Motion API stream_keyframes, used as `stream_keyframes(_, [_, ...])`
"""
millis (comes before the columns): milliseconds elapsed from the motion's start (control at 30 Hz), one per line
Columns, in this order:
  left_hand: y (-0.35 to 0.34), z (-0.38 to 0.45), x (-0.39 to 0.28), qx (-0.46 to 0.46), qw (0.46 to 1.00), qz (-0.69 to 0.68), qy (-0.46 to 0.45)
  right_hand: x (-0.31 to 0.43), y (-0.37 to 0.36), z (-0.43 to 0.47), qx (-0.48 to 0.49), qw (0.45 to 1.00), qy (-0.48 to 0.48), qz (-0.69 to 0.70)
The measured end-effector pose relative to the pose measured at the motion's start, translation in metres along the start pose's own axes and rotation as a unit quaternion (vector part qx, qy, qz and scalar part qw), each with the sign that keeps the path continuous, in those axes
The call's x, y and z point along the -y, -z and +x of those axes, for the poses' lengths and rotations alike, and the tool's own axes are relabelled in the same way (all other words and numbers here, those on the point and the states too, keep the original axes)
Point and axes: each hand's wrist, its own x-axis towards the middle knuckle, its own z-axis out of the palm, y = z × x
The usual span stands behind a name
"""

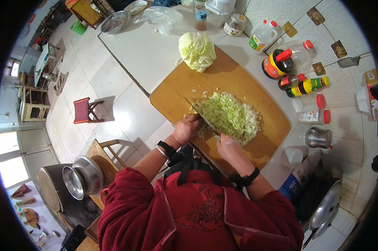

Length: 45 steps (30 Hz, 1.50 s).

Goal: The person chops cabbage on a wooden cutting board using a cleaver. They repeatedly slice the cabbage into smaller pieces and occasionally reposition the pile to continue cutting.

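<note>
My right hand [229, 146] is closed on the handle of a kitchen knife [204, 118], whose blade runs up and left over the wooden cutting board [176, 91]. Beside the blade, at the board's near left edge, is my left hand [188, 127] with bent fingers; what lies under its fingertips is hidden. A heap of finely chopped cabbage [231, 116] spreads to the right of the blade. At the far corner of the board stands a pale green head of cabbage [197, 51].
Sauce bottles, among them one with a yellow cap [308, 86], and jars line the tiled wall at right. A metal pitcher [317, 137] stands nearer. Behind the cabbage lies a clear plastic bag [164, 17]. A folding stool [82, 110] is on the floor at left.
</note>
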Motion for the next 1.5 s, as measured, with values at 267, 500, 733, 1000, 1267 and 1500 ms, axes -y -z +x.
stream_keyframes(267, [-0.007, -0.009, 0.007, -0.021, 0.999, 0.029, -0.014, -0.015, 0.014, -0.012, 0.030, 0.999, -0.001, 0.011])
stream_keyframes(500, [0.001, -0.007, 0.008, 0.001, 0.999, 0.018, -0.032, -0.002, -0.002, 0.009, -0.010, 0.999, 0.034, 0.033])
stream_keyframes(733, [0.010, -0.017, 0.005, 0.025, 0.999, 0.020, -0.030, -0.006, 0.002, -0.010, 0.029, 0.999, 0.039, -0.006])
stream_keyframes(1000, [0.020, -0.018, 0.005, 0.005, 1.000, 0.005, -0.026, -0.004, 0.003, -0.006, 0.031, 0.999, 0.028, 0.014])
stream_keyframes(1267, [0.018, -0.012, 0.010, 0.015, 0.998, 0.007, -0.057, 0.003, -0.015, 0.005, -0.023, 0.998, 0.048, 0.041])
stream_keyframes(1500, [0.041, -0.035, 0.002, 0.012, 0.994, 0.036, 0.099, -0.005, 0.006, -0.007, 0.058, 0.997, 0.031, 0.040])
